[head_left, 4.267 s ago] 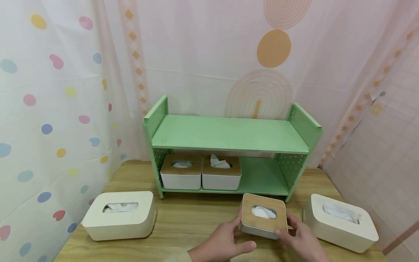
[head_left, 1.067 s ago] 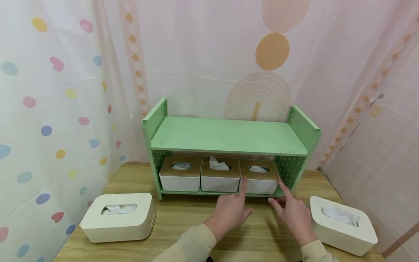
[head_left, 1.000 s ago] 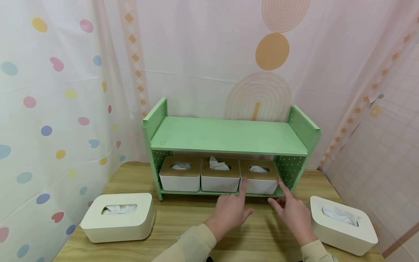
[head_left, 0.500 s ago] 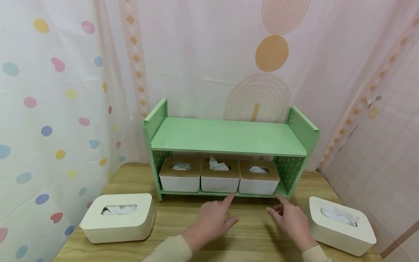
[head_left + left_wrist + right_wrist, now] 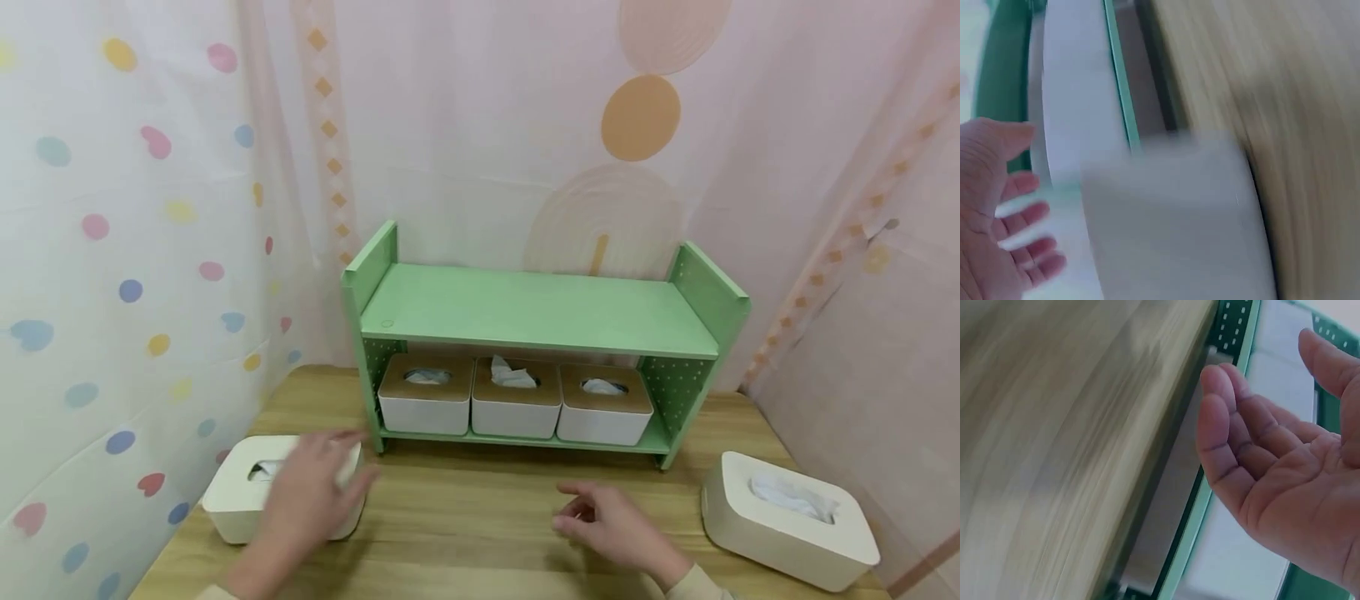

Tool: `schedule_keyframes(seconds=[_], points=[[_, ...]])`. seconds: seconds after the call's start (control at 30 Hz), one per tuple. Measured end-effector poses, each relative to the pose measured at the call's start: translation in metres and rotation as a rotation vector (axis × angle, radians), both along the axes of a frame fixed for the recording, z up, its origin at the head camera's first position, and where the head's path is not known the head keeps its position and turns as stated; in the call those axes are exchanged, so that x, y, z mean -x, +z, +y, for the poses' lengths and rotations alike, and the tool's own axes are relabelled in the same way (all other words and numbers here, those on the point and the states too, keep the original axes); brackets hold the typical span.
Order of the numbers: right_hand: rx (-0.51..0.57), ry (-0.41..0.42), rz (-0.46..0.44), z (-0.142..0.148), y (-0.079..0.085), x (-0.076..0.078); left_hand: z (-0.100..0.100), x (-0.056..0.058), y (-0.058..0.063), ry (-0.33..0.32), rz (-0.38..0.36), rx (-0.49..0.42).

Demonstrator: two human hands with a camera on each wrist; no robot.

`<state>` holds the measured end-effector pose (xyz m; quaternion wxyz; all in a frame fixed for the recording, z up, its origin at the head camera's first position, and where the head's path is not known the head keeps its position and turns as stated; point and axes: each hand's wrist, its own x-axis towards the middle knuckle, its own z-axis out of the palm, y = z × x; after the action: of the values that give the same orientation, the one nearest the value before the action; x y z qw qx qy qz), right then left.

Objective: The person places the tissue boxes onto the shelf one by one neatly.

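My left hand [image 5: 309, 492], blurred, is over the cream tissue box [image 5: 236, 492] at the left of the table and hides part of its top. In the left wrist view the fingers [image 5: 1027, 219] are spread and grasp nothing; whether they touch the box I cannot tell. My right hand [image 5: 611, 525] hovers above the table's middle right, fingers loosely curled around nothing. Three white tissue boxes with wooden lids, the left one [image 5: 426, 408], the middle one [image 5: 516, 412] and the right one [image 5: 604, 421], stand side by side on the lower shelf.
A green two-tier shelf [image 5: 540, 312] stands at the back of the wooden table [image 5: 450, 517]; its upper board is bare. Another cream tissue box [image 5: 787, 525] sits at the right. Patterned curtains [image 5: 480, 125] hang behind and at the sides.
The right wooden-lidded box went from between both hands on the table to the lower shelf. Both hands then drew back from it; the left swung over to the left cream box, the right moved nearer.
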<state>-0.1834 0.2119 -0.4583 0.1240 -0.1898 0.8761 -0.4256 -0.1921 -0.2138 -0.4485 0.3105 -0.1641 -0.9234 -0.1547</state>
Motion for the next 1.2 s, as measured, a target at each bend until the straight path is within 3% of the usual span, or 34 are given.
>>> schedule_keyframes(seconds=[0.1,0.2,0.37,0.5,0.7,0.97,1.2], points=[[0.013,0.037,-0.042,-0.009,0.002,-0.002,-0.052,0.001,0.004,0.184,-0.192,-0.076],[0.02,0.067,-0.072,-0.017,0.004,-0.003,-0.097,0.0,0.001,0.29,-0.388,-0.112],[0.051,0.098,-0.099,-0.028,0.004,-0.003,-0.135,0.004,-0.009,0.272,-0.662,-0.207],[0.083,0.107,-0.125,-0.039,0.0,-0.001,-0.14,0.008,-0.013,0.226,-0.754,-0.291],[0.15,0.136,-0.211,-0.054,-0.005,-0.003,-0.12,0.007,-0.013,0.197,-0.767,-0.313],[0.191,0.155,-0.263,-0.066,-0.011,-0.004,-0.057,-0.003,-0.012,0.138,-0.822,-0.332],[0.218,0.099,-0.291,-0.058,-0.013,-0.005,0.008,-0.019,-0.017,0.019,-0.729,-0.382]])
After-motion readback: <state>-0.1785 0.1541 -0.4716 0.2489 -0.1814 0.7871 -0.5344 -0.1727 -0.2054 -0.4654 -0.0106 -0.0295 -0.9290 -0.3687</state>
